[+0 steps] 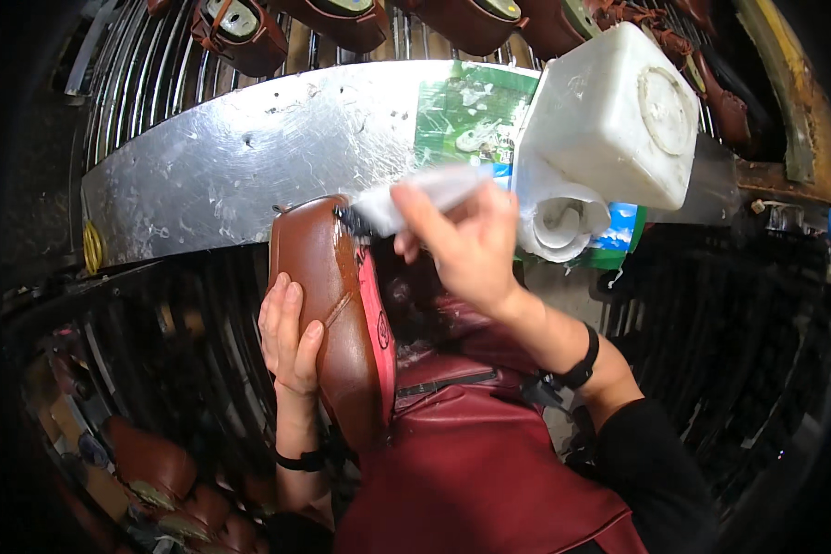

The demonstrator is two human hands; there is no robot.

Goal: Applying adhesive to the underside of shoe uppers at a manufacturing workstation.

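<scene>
A brown leather shoe upper (309, 258) stands on edge in front of me, its pink underside (379, 319) turned to the right. My left hand (288, 332) grips it from the left side, fingers laid against the leather. In my right hand (475, 245) is a brush (425, 196) with a whitish handle, smeared by motion. Its dark bristles touch the upper's edge near the far end. Right of that hand, a cut-open white container (526, 222) holds white paste.
The shiny metal bench (212, 152) carries a green printed sheet (452, 115) and a white plastic jug (572, 115) lying tilted. Brown shoes (240, 37) line the roller rack beyond. More shoe uppers (152, 457) lie at lower left. A dark red apron (489, 462) covers my front.
</scene>
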